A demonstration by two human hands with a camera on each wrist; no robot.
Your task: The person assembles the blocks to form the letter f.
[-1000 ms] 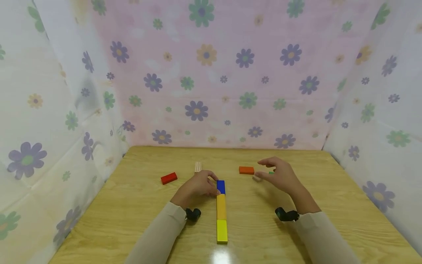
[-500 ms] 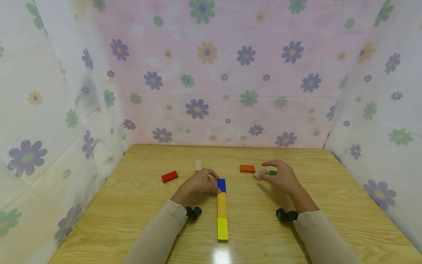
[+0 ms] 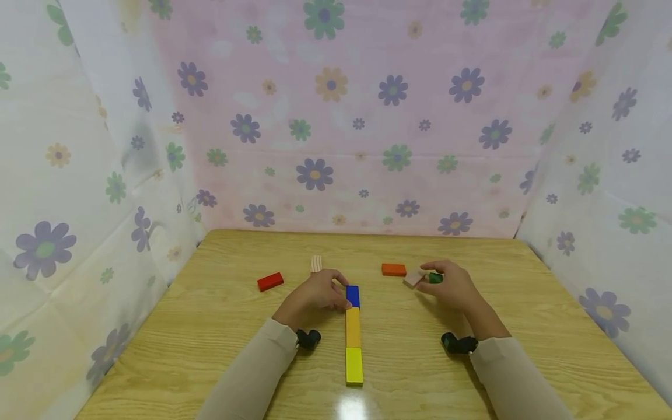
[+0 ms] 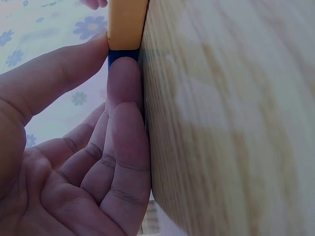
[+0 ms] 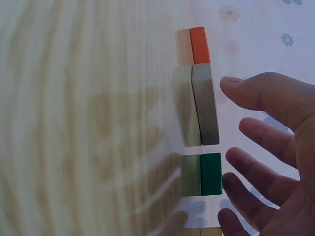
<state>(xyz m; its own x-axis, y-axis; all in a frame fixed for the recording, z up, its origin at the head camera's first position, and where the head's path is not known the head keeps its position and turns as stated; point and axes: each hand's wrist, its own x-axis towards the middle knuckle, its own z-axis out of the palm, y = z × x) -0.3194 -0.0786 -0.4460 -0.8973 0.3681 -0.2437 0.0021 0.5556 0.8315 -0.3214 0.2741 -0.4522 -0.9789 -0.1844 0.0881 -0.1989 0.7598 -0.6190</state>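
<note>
A straight row of blocks runs toward me in the head view: a blue block (image 3: 353, 296) at the far end, an orange-yellow block (image 3: 353, 328), then a yellow block (image 3: 354, 366). My left hand (image 3: 318, 290) holds the blue block from its left side, thumb near the seam with the orange-yellow one. The left wrist view shows its curled fingers covering most of the blue. My right hand (image 3: 452, 286) hovers with thumb and fingers spread, nothing between them. Beside its fingertips lie a plain wooden block (image 3: 414, 280) and a green block (image 3: 436, 278).
An orange-red block (image 3: 394, 270) lies just beyond the plain wooden one. To the left are a red block (image 3: 270, 282) and a striped wooden block (image 3: 317, 263). Flowered cloth (image 3: 362, 134) walls the wooden table (image 3: 210, 350) at the back and sides.
My right hand has shifted slightly right and toward me, so more of the plain wooden block and the green block shows. The left hand and the row have stayed put.
</note>
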